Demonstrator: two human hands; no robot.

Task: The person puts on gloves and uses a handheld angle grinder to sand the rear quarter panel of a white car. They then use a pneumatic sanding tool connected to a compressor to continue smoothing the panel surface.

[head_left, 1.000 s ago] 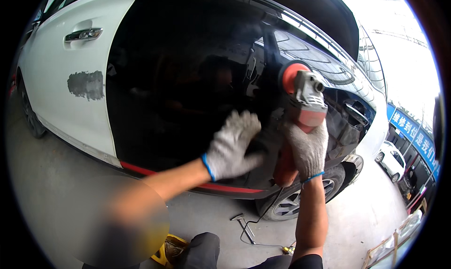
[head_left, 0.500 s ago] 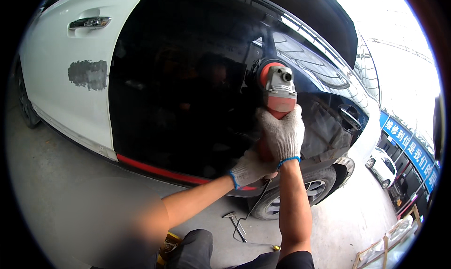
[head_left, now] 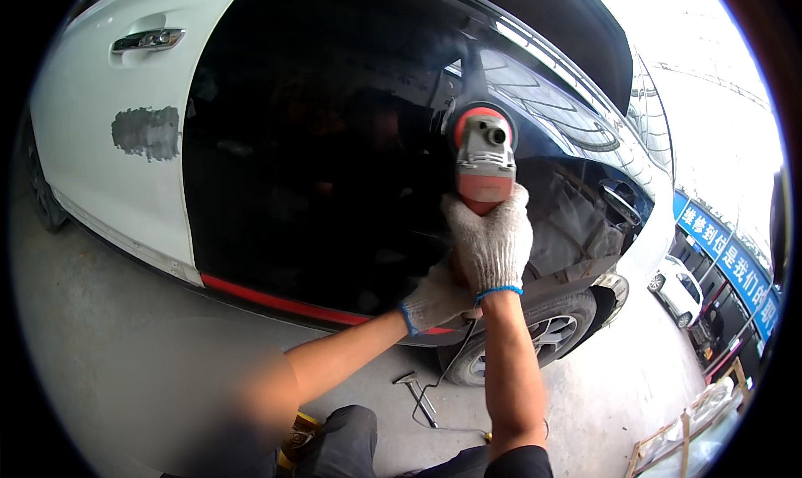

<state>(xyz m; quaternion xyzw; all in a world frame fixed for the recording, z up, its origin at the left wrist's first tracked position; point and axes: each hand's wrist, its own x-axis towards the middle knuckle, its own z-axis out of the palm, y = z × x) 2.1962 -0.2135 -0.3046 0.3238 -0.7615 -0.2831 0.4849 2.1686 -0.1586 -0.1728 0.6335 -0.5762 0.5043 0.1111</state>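
A: Reference frame?
B: Clock face laid over the view, twelve at the top, hub at mid-view.

A: Tool position?
B: Angle polisher (head_left: 486, 162), grey and red, at about 2 o'clock, in front of the glossy black rear door (head_left: 309, 161). Head points toward 12. Round red-backed pad (head_left: 479, 111) faces the door; probably touching the paint, though the head hides the meeting line.

A: Right hand?
B: Right hand (head_left: 491, 242), at 3 o'clock, pale knit glove with blue cuff. Wrapped around the polisher's body, just below the grey head.

A: Left?
B: Left hand (head_left: 436, 298), at 5 o'clock, gloved alike. Wrapped on the rear of the same body, lower than the right hand; its fingers are largely hidden.

A: Supply?
B: Power cord (head_left: 456, 359) leaves the rear end at 5 o'clock and drops to the concrete floor (head_left: 618, 394), curving beside a hammer (head_left: 407, 379) at 6.

A: Rest of the vehicle?
B: White front door (head_left: 92, 85) adjoins the black one on its 9 o'clock side. It carries a dark grey patch (head_left: 146, 134) at about 10, beneath a chrome door handle (head_left: 150, 40). Red strip (head_left: 284, 303) along the black door's lower edge at 8. Rear wheel (head_left: 551, 336) at 4.

A: Background?
B: White car (head_left: 678, 293), well apart, between 3 and 4.
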